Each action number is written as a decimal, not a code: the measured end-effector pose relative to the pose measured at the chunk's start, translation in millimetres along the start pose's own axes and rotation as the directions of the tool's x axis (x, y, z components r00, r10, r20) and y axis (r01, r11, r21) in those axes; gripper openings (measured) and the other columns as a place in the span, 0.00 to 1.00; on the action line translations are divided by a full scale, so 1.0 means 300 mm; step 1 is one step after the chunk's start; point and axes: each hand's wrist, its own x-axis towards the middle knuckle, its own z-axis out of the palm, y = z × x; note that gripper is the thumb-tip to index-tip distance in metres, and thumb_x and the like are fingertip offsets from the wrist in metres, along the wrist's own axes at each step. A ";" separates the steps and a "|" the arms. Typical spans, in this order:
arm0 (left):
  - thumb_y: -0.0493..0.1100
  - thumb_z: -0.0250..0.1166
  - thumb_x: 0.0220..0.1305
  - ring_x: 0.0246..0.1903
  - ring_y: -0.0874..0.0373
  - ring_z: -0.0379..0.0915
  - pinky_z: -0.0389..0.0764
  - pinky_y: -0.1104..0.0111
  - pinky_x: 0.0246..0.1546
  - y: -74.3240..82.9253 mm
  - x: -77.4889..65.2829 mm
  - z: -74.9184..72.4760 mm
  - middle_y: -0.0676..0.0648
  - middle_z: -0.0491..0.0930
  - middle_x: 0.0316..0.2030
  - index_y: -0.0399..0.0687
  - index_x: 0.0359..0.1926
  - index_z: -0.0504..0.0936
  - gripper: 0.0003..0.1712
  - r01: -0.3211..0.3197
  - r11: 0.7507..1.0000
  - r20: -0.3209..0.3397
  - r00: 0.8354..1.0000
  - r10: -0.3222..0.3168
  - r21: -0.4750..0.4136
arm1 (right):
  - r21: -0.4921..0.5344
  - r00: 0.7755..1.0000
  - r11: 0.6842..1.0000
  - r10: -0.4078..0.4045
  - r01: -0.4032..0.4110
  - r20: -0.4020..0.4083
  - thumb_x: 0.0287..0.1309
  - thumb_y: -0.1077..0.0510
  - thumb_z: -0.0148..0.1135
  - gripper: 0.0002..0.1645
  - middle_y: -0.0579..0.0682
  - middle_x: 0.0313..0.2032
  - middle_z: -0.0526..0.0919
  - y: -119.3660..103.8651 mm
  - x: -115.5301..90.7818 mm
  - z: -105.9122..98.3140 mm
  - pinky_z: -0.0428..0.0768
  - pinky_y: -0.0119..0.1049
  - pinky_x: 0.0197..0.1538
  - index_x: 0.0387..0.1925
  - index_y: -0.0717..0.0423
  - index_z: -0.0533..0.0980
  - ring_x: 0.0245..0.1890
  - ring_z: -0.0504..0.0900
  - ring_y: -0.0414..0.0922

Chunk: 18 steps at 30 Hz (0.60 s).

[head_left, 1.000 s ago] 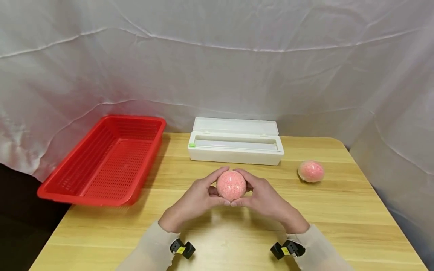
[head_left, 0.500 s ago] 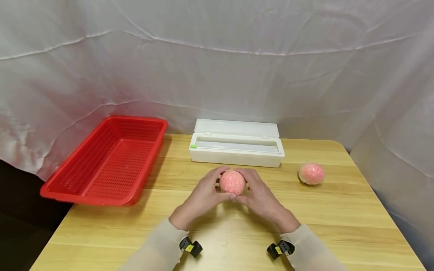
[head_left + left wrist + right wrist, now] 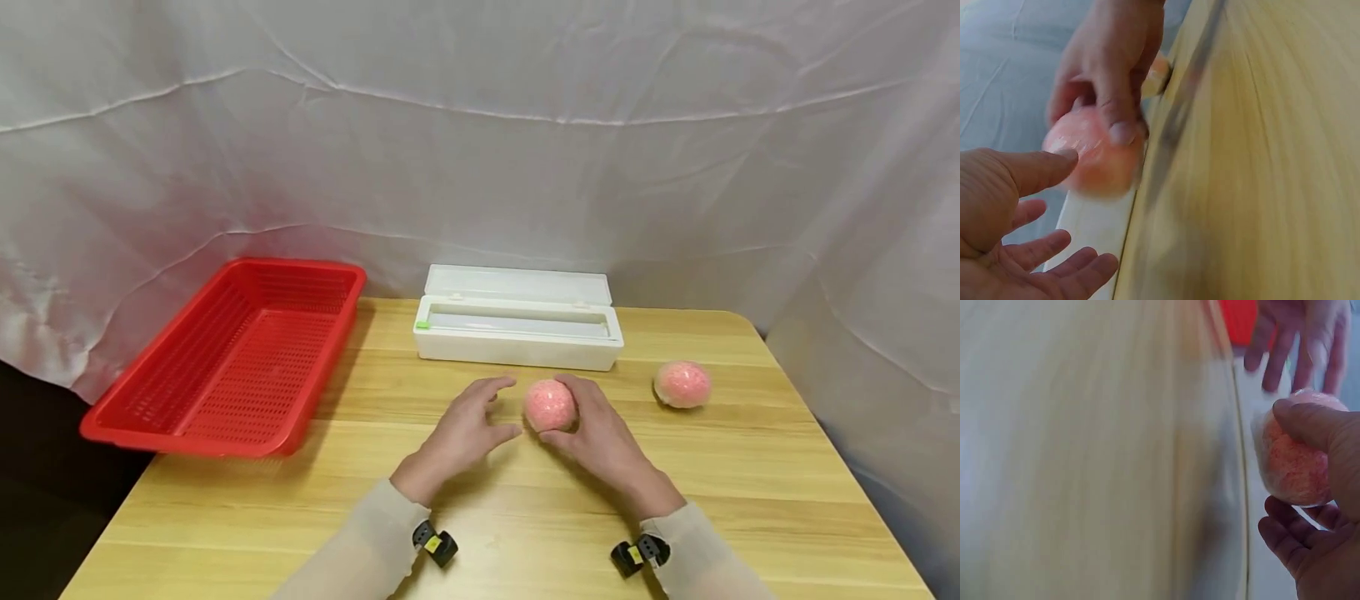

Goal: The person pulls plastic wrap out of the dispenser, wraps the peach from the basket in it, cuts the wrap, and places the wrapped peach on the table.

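Observation:
In the head view my right hand (image 3: 603,429) grips a pink speckled ball (image 3: 550,406) wrapped in clear film, thumb on the near side and fingers round the far side. The wrist views show the same wrapped ball (image 3: 1297,459) with a paler underside (image 3: 1100,187). My left hand (image 3: 461,433) is just left of it, fingers spread and loosely bent, with a gap between it and the ball in the head view. A second wrapped pink ball (image 3: 683,384) sits on the table to the right.
A white cling film dispenser (image 3: 517,347) stands at the back of the wooden table (image 3: 750,475), its lid (image 3: 517,284) raised. On the left is a red perforated plastic basket (image 3: 300,408). Grey-white cloth (image 3: 480,167) hangs behind.
Both hands held the ball between them before. My left hand has come off it, and my right hand has carried the ball a little to the right.

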 end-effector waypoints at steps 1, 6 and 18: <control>0.43 0.74 0.67 0.67 0.41 0.73 0.79 0.47 0.64 -0.010 -0.003 -0.006 0.43 0.72 0.73 0.51 0.74 0.73 0.36 0.008 1.000 -0.011 1.000 -0.008 0.011 | -0.004 1.000 1.000 0.017 -0.017 0.000 0.53 0.50 0.84 0.50 0.59 0.65 0.74 0.018 0.003 -0.004 0.77 0.60 0.65 0.72 0.54 0.66 0.62 0.78 0.57; 0.43 0.72 0.69 0.67 0.43 0.74 0.77 0.46 0.65 -0.042 -0.012 -0.034 0.43 0.77 0.68 0.50 0.66 0.80 0.26 0.024 0.998 -0.043 0.999 -0.021 0.052 | -0.039 0.999 0.998 0.052 -0.052 0.005 0.55 0.55 0.82 0.51 0.63 0.67 0.72 0.086 0.033 -0.038 0.74 0.63 0.68 0.74 0.58 0.64 0.65 0.76 0.61; 0.42 0.71 0.71 0.62 0.47 0.79 0.79 0.50 0.63 -0.060 -0.017 -0.076 0.46 0.83 0.60 0.49 0.62 0.82 0.21 0.021 0.993 -0.031 0.999 -0.018 0.114 | -0.052 0.997 0.996 0.077 -0.076 0.031 0.57 0.57 0.80 0.53 0.67 0.69 0.70 0.122 0.073 -0.076 0.71 0.65 0.70 0.77 0.61 0.59 0.68 0.73 0.64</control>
